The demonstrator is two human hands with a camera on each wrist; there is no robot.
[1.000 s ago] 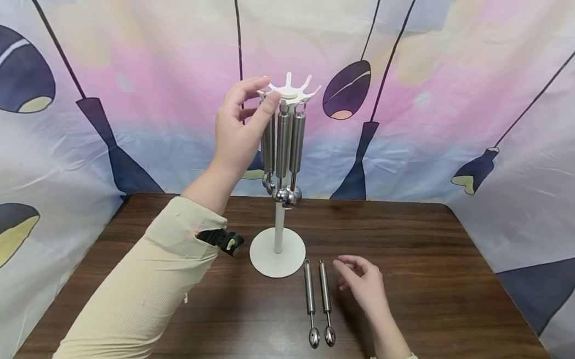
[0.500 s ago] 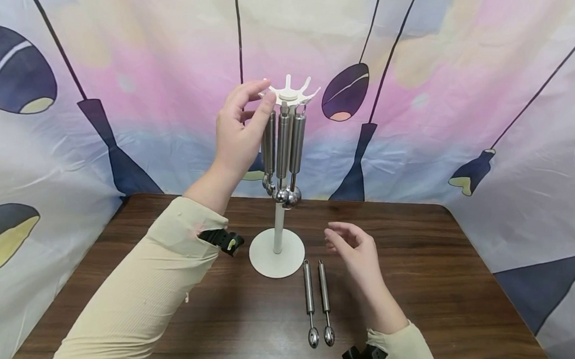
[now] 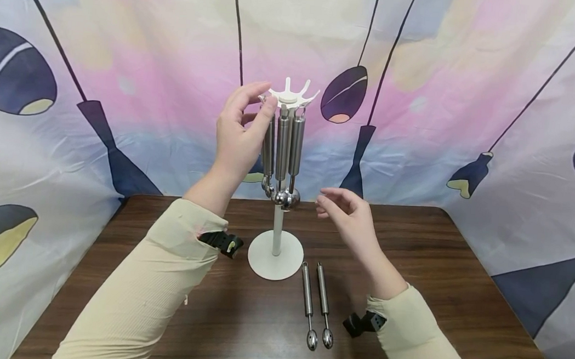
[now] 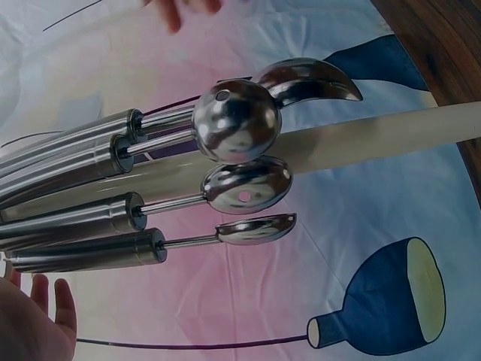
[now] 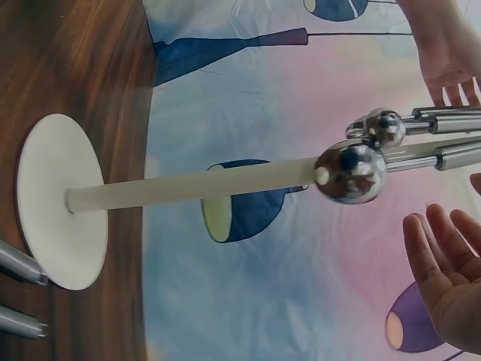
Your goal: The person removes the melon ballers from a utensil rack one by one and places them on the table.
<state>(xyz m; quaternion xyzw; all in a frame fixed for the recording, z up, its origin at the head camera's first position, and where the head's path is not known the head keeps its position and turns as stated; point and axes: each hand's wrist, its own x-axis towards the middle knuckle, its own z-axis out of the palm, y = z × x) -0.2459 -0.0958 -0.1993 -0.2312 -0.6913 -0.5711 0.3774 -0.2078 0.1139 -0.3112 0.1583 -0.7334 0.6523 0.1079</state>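
Observation:
A white utensil rack (image 3: 277, 223) stands upright with radiating hooks on top. From it hang several steel melon ballers (image 3: 283, 146), with bright rounded scoops (image 4: 237, 120) of different sizes. My left hand (image 3: 238, 127) is at the left of the top, thumb and index finger pinching around a hook; the exact contact is partly hidden. My right hand (image 3: 349, 219) is raised to the right of the hanging scoops, apart from them, fingers loosely bent and holding nothing. Two more melon ballers (image 3: 307, 293) lie side by side on the table, oval scoops toward me.
The rack's round white base (image 3: 274, 269) rests on the dark wooden table (image 3: 400, 274). Behind and beside it hangs a patterned cloth (image 3: 423, 56). Each wrist wears a black strap with a small camera, such as the right wrist camera (image 3: 364, 323).
My right hand has risen from beside the two melon ballers on the table to the height of the hanging scoops. My left hand keeps its place at the rack's top.

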